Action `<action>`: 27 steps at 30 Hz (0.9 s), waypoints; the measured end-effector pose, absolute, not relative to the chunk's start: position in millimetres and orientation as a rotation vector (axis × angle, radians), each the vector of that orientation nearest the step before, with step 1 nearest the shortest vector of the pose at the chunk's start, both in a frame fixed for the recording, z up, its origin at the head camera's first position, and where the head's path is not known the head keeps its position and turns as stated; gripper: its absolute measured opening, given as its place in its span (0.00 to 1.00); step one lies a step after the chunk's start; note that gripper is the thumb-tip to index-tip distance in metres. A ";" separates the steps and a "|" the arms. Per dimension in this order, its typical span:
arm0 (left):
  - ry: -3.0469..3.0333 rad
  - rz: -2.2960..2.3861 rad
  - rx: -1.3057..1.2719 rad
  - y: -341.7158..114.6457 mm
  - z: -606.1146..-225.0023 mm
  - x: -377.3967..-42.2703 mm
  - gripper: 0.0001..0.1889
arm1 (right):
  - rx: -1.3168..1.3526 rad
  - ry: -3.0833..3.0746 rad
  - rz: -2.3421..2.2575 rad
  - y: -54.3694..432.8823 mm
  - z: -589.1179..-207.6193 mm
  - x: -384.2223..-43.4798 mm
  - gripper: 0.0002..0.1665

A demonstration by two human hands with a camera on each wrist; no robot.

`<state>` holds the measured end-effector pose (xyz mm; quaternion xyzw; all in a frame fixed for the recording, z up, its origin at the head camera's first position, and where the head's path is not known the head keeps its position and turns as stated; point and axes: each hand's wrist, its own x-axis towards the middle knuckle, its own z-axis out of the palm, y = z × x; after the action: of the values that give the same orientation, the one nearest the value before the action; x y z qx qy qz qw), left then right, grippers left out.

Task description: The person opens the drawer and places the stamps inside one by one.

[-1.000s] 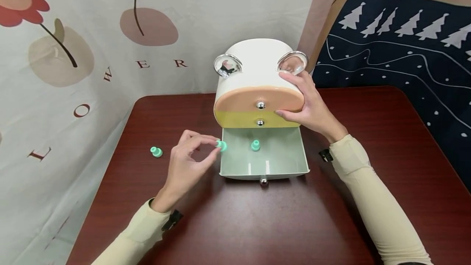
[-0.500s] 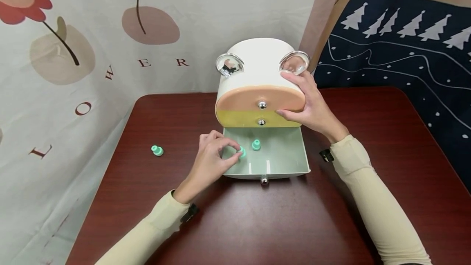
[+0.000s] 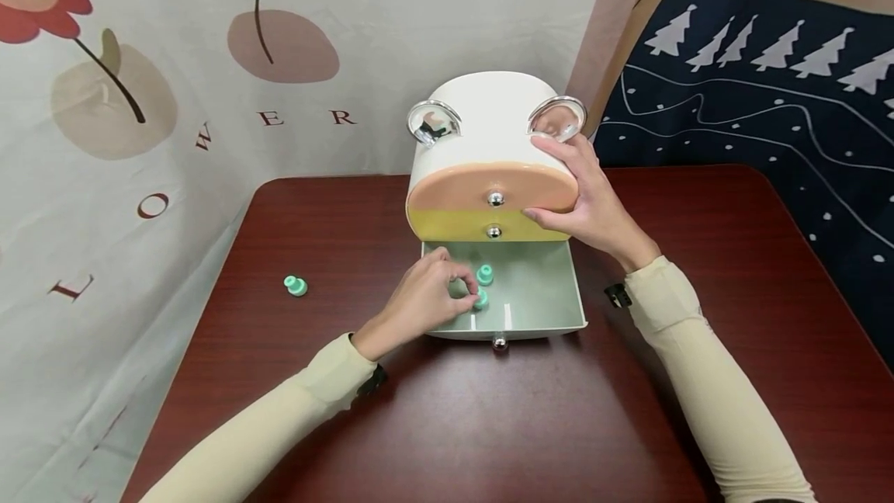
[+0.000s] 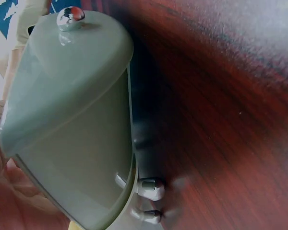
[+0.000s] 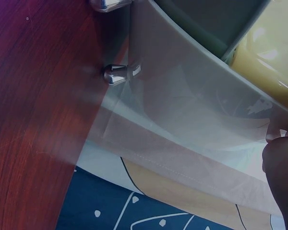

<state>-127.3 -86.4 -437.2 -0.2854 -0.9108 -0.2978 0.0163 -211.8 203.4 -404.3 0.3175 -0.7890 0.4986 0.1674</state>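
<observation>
My left hand (image 3: 424,300) reaches over the pulled-out pale green drawer (image 3: 541,286) and pinches a small mint-green stepped peg (image 3: 480,300) between thumb and fingertip, low inside it. Just behind stands a second mint-green peg (image 3: 485,275), upright on the drawer floor. My right hand (image 3: 594,204) grips the right side of the white rounded cabinet (image 3: 492,115), thumb across its yellow front. In the left wrist view the drawer front (image 4: 72,67) hides the pegs. At the right wrist view's edge, part of the right hand (image 5: 283,167) touches the cabinet wall (image 5: 182,91).
Another mint-green peg (image 3: 296,286) lies on the dark red table (image 3: 489,425), left of the cabinet. Above the open drawer are closed orange (image 3: 454,192) and yellow (image 3: 447,225) drawers with silver knobs. Two silver ears (image 3: 434,123) top the cabinet. Printed cloths hang behind.
My left hand has carried its peg rightward from the drawer's left edge to the drawer's middle, lowering it in front of the standing peg. The right hand has kept its hold on the cabinet.
</observation>
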 end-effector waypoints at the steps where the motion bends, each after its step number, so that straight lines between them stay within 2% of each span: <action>1: -2.844 -0.915 -0.889 -85.9 -437.3 -128.2 0.09 | 0.903 -2.244 1.419 202.9 -404.6 -212.3 0.55; 17: -2.860 -0.796 -1.051 -71.8 -441.3 -143.4 0.04 | 0.903 -2.246 1.423 202.6 -401.9 -211.6 0.55; 27: -2.851 -0.827 -1.027 -72.4 -440.1 -141.7 0.08 | 0.898 -2.254 1.405 202.4 -402.3 -211.1 0.56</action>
<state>-141.7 -72.4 -440.1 -0.3271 -0.9076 -0.2632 0.0004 -211.1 202.4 -402.3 0.3159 -0.7924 0.4940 0.1681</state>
